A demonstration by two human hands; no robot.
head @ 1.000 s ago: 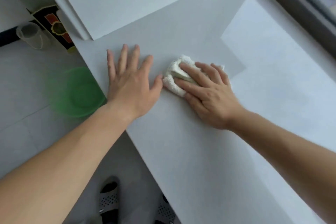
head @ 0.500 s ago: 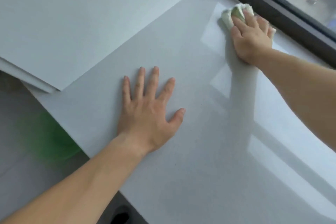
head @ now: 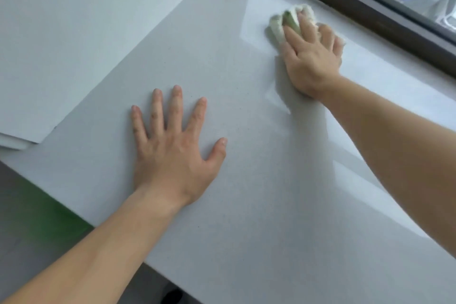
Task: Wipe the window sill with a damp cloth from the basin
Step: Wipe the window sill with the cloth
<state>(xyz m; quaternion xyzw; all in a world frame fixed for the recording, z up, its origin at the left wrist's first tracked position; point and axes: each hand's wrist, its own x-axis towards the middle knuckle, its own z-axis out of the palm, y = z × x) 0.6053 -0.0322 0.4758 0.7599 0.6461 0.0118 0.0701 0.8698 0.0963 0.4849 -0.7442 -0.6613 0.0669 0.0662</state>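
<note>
Right hand (head: pixel 312 61) is pressing a white cloth (head: pixel 283 21) flat-fingered onto the window sill (head: pixel 246 205); left hand (head: pixel 172 153) is lying splayed, empty; a blurred green basin (head: pixel 42 215) is showing below the left forearm, contents indiscernible.

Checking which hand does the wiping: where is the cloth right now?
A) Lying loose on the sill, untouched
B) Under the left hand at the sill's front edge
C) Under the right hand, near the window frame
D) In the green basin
C: the right hand presses the cloth onto the window sill close to the dark window frame, while the left hand lies flat and empty.
</note>
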